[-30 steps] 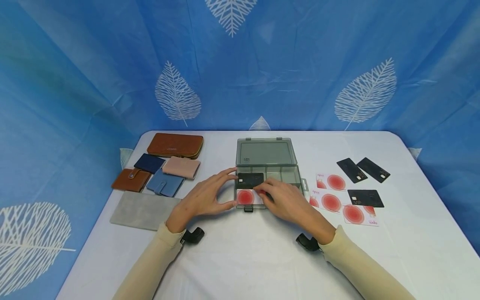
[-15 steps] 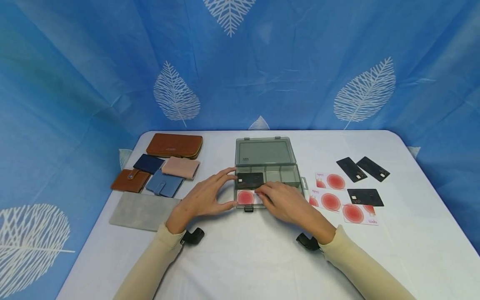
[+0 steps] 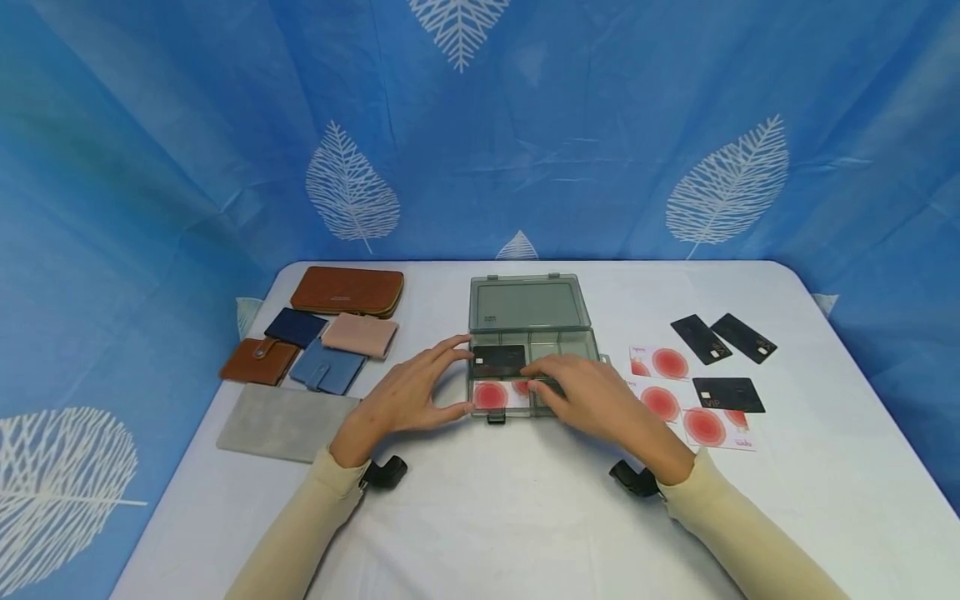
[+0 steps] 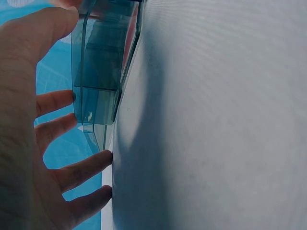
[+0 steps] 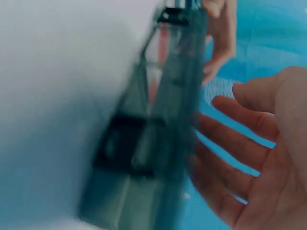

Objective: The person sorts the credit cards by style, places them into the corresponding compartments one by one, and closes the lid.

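A grey-green clear plastic box (image 3: 557, 400) with compartments stands mid-table, its lid (image 3: 530, 303) folded back. A black card (image 3: 498, 361) lies at its left, behind a red-and-white card (image 3: 491, 394) in the front left part. My left hand (image 3: 408, 395) touches the box's left side with thumb and fingertips, fingers spread and fairly straight. In the left wrist view, the lower fingers of the left hand (image 4: 57, 167) reach the tablecloth. My right hand (image 3: 588, 397) hovers over the box's right part, fingers relaxed. The right wrist view shows no card in the right hand (image 5: 249, 153).
On the right lie several black cards (image 3: 729, 395) and red-and-white cards (image 3: 670, 363). At the left are a brown zip wallet (image 3: 347, 290), navy wallet (image 3: 296, 327), pink wallet (image 3: 360, 335), blue wallet (image 3: 328, 367), brown snap wallet (image 3: 258, 361) and grey pouch (image 3: 285, 422).
My right hand has let go of the red-and-white card and moved right, uncovering more of the card. The left hand has stayed at the box's left side.
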Motion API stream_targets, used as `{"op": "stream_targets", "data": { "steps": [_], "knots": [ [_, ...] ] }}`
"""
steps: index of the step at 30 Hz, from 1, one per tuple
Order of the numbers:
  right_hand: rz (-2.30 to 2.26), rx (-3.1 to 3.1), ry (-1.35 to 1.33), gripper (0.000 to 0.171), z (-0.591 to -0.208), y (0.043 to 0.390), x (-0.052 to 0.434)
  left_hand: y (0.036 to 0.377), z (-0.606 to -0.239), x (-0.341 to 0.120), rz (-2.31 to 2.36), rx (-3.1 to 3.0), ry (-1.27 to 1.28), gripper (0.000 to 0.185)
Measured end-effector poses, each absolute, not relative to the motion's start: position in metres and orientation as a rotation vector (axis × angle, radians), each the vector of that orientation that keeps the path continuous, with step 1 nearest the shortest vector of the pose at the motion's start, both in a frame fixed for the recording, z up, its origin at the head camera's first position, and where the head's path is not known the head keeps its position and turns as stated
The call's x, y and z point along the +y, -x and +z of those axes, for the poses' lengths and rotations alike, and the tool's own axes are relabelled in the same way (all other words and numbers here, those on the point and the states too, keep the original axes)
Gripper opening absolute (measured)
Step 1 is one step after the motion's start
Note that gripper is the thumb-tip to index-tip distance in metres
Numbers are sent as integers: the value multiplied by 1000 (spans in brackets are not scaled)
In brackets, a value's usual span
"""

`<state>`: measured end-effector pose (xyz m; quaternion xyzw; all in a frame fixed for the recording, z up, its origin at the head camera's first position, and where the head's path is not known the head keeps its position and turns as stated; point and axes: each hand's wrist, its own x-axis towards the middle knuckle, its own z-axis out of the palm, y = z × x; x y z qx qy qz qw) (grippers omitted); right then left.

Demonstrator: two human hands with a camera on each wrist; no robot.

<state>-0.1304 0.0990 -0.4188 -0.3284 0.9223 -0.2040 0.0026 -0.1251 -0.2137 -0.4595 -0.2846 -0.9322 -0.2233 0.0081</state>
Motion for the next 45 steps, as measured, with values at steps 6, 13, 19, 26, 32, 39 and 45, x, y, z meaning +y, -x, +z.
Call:
{"op": "stream_targets", "data": {
  "steps": [6,13,19,26,32,39,45],
  "knots": [
    [-731,2961,1029,31,-408,143,124,124,-460,-214,-707,-2915,890,78],
    [-821,3034,920,37,-410,161,160,124,-461,-213,-721,-2938,880,79],
    [-843,3079,746,42,-412,176,197,123,-463,-212,-719,-2943,872,78],
    [-796,3068,477,50,-413,191,243,122,-464,-212,-719,-2937,877,77],
    [-793,3063,363,55,-419,197,280,122,-463,-212,-728,-2931,884,78],
    [-789,3064,299,58,-429,201,314,121,-463,-212,-723,-2934,882,80],
    [-746,3028,156,64,-437,205,336,122,-463,-212,-710,-2920,892,79]
  ]
}}
